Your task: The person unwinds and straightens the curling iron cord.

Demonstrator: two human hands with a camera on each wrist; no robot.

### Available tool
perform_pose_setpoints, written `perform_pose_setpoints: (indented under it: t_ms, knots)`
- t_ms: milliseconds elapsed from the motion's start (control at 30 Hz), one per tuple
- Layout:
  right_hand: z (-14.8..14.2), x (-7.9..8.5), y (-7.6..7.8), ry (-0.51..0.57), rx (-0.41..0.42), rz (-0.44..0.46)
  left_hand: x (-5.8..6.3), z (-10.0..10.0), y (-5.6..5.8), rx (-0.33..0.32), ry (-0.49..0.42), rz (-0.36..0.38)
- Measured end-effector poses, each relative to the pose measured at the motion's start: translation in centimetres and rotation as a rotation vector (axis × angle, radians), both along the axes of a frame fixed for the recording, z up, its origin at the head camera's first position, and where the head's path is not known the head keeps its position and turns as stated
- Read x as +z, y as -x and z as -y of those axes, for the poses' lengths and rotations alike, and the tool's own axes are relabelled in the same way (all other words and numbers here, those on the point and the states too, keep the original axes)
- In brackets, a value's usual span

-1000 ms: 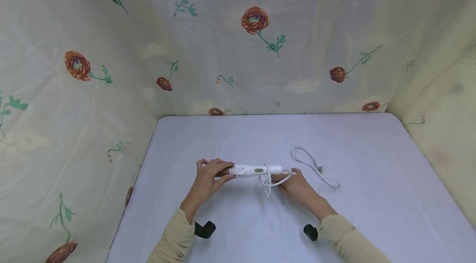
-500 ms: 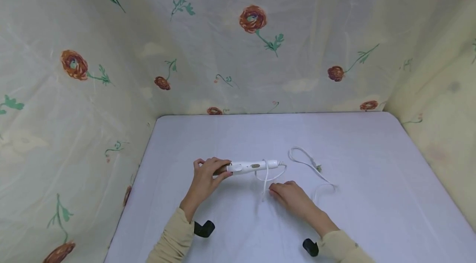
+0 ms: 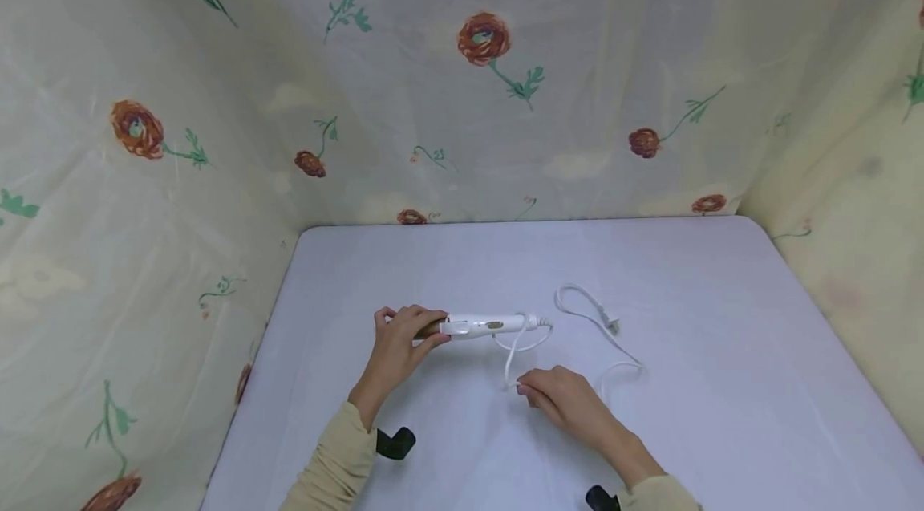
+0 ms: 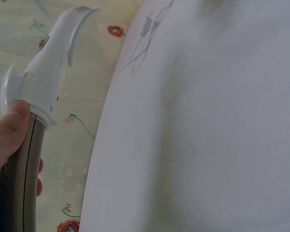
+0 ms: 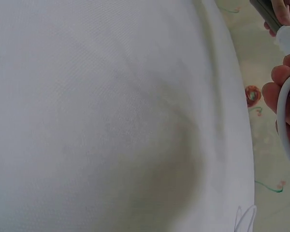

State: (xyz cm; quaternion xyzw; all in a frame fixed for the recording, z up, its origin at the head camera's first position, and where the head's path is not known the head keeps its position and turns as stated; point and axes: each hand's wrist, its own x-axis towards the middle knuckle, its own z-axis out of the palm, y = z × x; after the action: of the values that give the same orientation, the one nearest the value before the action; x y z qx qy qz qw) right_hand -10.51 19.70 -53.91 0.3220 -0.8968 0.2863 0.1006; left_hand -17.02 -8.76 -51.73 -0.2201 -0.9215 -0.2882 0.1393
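Observation:
My left hand [image 3: 397, 350] grips the brown barrel of a white curling iron [image 3: 480, 326], held level above the table. In the left wrist view the thumb presses the barrel [image 4: 25, 174] just below the white handle [image 4: 41, 77]. A white power cord [image 3: 509, 358] loops round the handle's right end and hangs down. My right hand [image 3: 566, 405] pinches that cord below the handle. The right wrist view shows a thick curve of cord [image 5: 282, 111] across the right fingers [image 5: 270, 94].
The cord's far end lies in a loop on the white-covered table [image 3: 693, 294], with its plug [image 3: 612, 326] to the right of the curling iron. Flower-printed cloth [image 3: 563, 94] surrounds the table at the back and sides. A black wrist mount [image 3: 395, 444] sits by the left sleeve.
My right hand has left the handle's cord end and moved down toward me, drawing the cord loop downward. The left hand keeps its grip on the curling iron, almost still.

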Motion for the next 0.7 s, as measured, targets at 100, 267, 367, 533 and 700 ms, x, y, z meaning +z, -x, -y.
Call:
perform_pose_setpoints:
  t_ms: [100, 267, 367, 533, 700]
  knots:
    - [0.1, 0.3, -0.1, 0.051, 0.029, -0.071, -0.1, 0.0, 0.0, 0.008, 0.035, -0.008]
    - [0.2, 1.3, 0.0, 0.111, 0.062, -0.138, -0.4, 0.1, 0.0, 0.023, 0.071, -0.028]
    - [0.5, 1.9, 0.1, 0.174, 0.091, -0.174, -0.5, 0.2, 0.0, 0.034, 0.083, -0.041]
    - [1.0, 3.4, 0.5, 0.346, 0.147, -0.182, -0.7, 0.3, 0.0, 0.031, 0.085, -0.054]
    - [0.8, 4.9, 1.6, 0.472, 0.148, -0.143, -0.9, 0.5, 0.0, -0.001, 0.098, -0.051]
